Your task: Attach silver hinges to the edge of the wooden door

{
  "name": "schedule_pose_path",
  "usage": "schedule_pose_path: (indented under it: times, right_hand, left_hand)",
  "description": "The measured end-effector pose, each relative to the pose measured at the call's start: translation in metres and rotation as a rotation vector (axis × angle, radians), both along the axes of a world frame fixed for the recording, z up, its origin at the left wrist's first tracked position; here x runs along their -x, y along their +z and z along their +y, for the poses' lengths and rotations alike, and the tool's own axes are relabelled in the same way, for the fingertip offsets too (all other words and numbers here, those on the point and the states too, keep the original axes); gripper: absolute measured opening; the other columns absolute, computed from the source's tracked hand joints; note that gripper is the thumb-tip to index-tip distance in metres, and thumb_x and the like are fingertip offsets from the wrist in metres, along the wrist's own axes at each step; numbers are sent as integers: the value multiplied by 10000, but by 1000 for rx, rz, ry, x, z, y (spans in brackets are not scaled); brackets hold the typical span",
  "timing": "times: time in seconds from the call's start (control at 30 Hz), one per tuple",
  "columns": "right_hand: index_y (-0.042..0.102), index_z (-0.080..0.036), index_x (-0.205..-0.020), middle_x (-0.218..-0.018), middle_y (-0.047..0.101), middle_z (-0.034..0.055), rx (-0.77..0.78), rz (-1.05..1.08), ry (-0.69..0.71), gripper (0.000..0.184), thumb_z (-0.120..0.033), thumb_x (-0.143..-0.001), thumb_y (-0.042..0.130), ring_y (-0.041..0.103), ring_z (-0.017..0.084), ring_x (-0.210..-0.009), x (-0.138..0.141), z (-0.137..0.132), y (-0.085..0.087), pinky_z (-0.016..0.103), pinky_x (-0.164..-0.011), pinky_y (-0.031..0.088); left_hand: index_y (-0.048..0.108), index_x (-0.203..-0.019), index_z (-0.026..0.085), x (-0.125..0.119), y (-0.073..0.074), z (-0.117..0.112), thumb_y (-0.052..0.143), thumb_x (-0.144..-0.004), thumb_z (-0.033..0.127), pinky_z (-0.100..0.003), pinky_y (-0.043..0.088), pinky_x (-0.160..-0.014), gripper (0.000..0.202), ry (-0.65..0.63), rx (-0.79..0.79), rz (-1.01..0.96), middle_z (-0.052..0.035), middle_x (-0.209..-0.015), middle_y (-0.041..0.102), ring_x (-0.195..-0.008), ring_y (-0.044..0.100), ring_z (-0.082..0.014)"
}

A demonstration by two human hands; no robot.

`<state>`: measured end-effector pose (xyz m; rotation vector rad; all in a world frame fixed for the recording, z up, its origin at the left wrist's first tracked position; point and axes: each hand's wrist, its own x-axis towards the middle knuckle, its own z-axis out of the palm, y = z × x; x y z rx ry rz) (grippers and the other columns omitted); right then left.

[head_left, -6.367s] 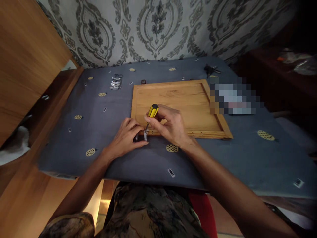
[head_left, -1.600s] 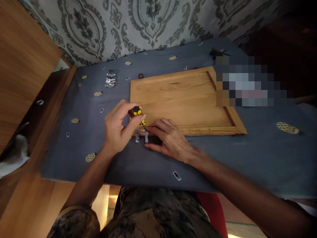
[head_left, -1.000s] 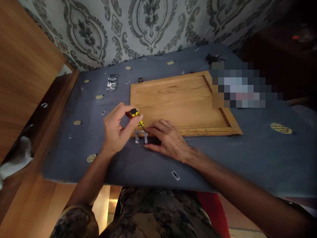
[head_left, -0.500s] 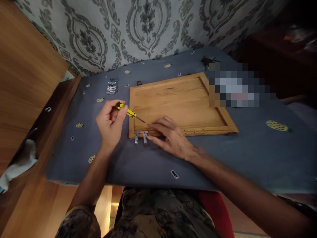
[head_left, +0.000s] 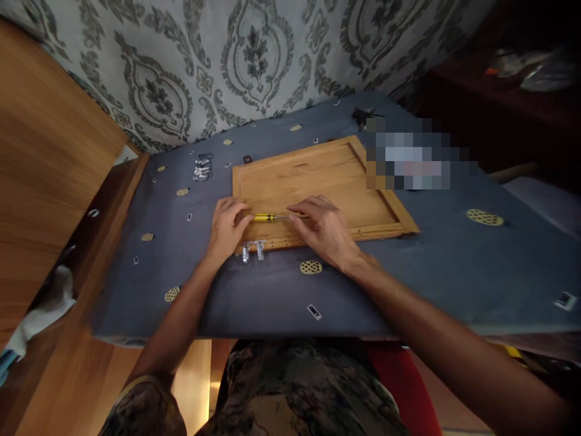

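Note:
A yellow and black screwdriver (head_left: 264, 217) lies level over the framed wooden panel (head_left: 299, 178), its handle end in the fingers of my left hand (head_left: 226, 227). My right hand (head_left: 327, 231) pinches the shaft near its tip; the tip itself is hidden by the fingers. On the panel's near edge, at the left corner, sit two small metal pieces like hinges (head_left: 260, 250), their arms sticking out towards me. A row of small holes runs along that edge.
Several small metal pieces (head_left: 202, 168) lie in a group left of the panel on the dark blue cloth (head_left: 272, 303). A black tool (head_left: 365, 116) and a blurred-out patch (head_left: 413, 160) are at the back right. A wooden cabinet (head_left: 54, 145) stands left.
The screwdriver has swung from slanting to level, and its shaft is now in my right fingers. My left hand has moved right, over the panel's left edge. The view has shifted slightly.

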<state>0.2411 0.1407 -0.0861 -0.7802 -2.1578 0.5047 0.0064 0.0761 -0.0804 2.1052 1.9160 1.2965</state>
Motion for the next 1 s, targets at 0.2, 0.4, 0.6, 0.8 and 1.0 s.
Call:
schedule_pose_path:
  times: [0.2, 0.4, 0.6, 0.8, 1.0]
  right_hand:
    - [750, -179, -997, -931, 730, 112, 22, 9, 4, 270, -290, -962, 507, 650, 278, -938, -1, 4, 0, 467, -878, 524]
    - [753, -183, -990, -949, 741, 103, 10, 27, -27, 271, -297, -958, 509, 666, 269, -937, -3, 8, 3, 453, -887, 521]
    - [752, -155, -963, -927, 746, 117, -14, 19, -58, 273, -270, -941, 506, 676, 260, -893, -4, 21, -4, 441, -855, 529]
    - [748, -130, -962, -916, 753, 129, -62, -30, 5, 252, -253, -951, 528, 692, 258, -874, -6, 27, -7, 436, -826, 551]
    - [757, -194, -876, -850, 745, 59, -129, -166, 178, 102, -240, -893, 668, 697, 214, -820, -4, 21, -6, 353, -759, 562]
  left_hand:
    - [706, -984, 222, 10, 6, -4, 594, -940, 247, -404, 487, -927, 123, 76, -80, 44, -56, -993, 721, -996, 626, -244]
    - [685, -1015, 197, 26, 1, -3, 535, -967, 283, -372, 485, -899, 179, 180, -128, 13, -75, -1001, 711, -956, 639, -232]
    - [680, -1024, 189, 42, -5, 1, 504, -964, 255, -370, 485, -926, 198, 277, -168, -30, -85, -1016, 708, -988, 640, -239]
    - [658, -1066, 160, 77, -14, 4, 431, -1031, 257, -345, 542, -852, 250, 423, -213, -140, -84, -1013, 710, -958, 681, -211]
    - [655, -1102, 133, 109, -25, 4, 622, -998, 368, -415, 577, -878, 259, 569, -213, -204, -72, -1080, 683, -974, 676, -204]
